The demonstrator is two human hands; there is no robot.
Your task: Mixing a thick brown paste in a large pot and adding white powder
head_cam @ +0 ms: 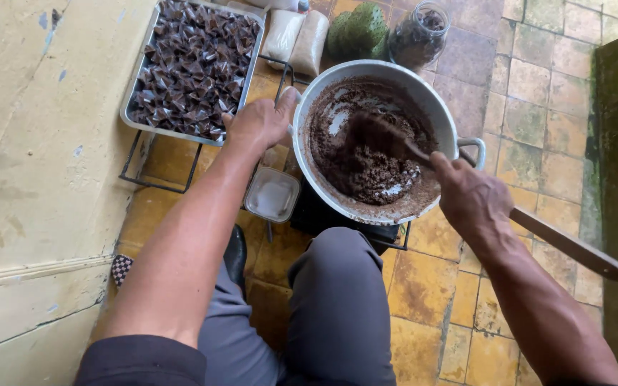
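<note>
Your right hand (470, 200) is closed around the long wooden paddle (538, 230), its blade sunk in the dark brown mixture (366, 161) just ahead of your knuckles, its handle trailing back past your wrist. Your left hand (259, 123) grips the near left rim of the wide metal pan (309, 93), fingers curled, thumb on the edge. Just beyond that hand sits a metal tray (137, 118) packed with small dark wrapped pieces. Below it, beside the pan, stands a small clear plastic container (272, 194). Past the pan lie two filled bags (296, 37), a green bumpy fruit (357, 30) and a glass jar (418, 34).
</note>
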